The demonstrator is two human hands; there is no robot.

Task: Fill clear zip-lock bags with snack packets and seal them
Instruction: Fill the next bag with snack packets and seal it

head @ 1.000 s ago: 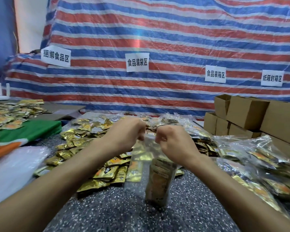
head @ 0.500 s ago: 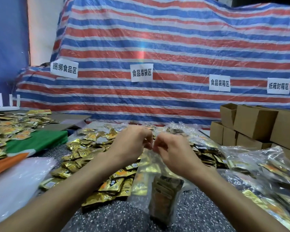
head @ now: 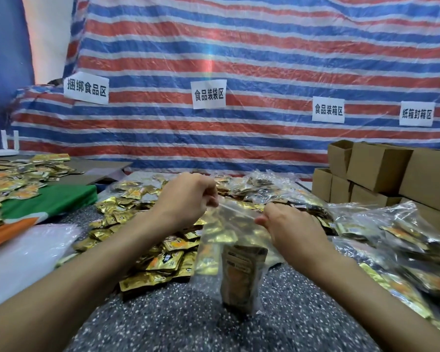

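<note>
Fingers [head: 210, 197] on bag [head: 230, 226], 食品装袋区 sign [head: 208, 94] behind

Red, blue and white striped tarp [head: 264, 47] covers the back, with four white paper signs [head: 208, 94] in Chinese characters stuck across it. Blue wall [head: 3, 59] far left, pale strip [head: 48, 34] beside it. Dark speckled tabletop [head: 175, 323] in front. Brown cardboard boxes [head: 381, 166] stacked right; green cloth [head: 48, 201] and orange cloth [head: 8, 232] left

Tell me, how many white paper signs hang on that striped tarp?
4 signs on the striped tarp: one at far left, one in the middle, one right of centre, one near the right edge above the cardboard boxes. More could lie beyond the frame.
</note>
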